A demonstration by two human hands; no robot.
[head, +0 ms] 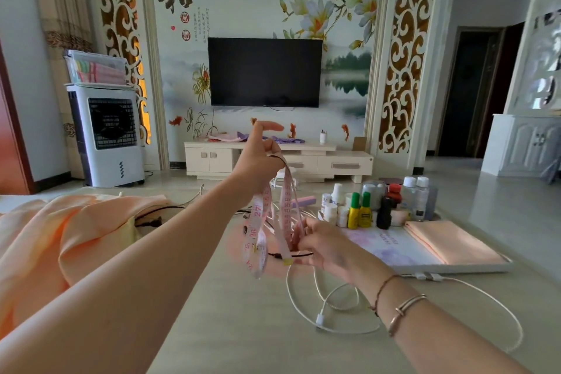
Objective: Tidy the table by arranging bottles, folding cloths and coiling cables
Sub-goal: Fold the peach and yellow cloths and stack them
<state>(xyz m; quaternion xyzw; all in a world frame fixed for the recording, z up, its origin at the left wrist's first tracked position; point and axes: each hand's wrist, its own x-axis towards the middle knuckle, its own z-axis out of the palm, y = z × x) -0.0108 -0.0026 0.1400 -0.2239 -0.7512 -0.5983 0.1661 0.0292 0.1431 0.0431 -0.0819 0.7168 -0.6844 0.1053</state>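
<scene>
Bright, soft daylight fills the room, with pale glare on the glossy floor [501,206]. Wide-angle distortion bends the edges, and fine detail is slightly blurred.

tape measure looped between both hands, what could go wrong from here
1. The tape measure hangs in loose loops from the left hand; they may slip off and uncoil.
2. The right hand pinches its lower end just above a black cable and white cable, so the dangling loops could snag them.
</scene>
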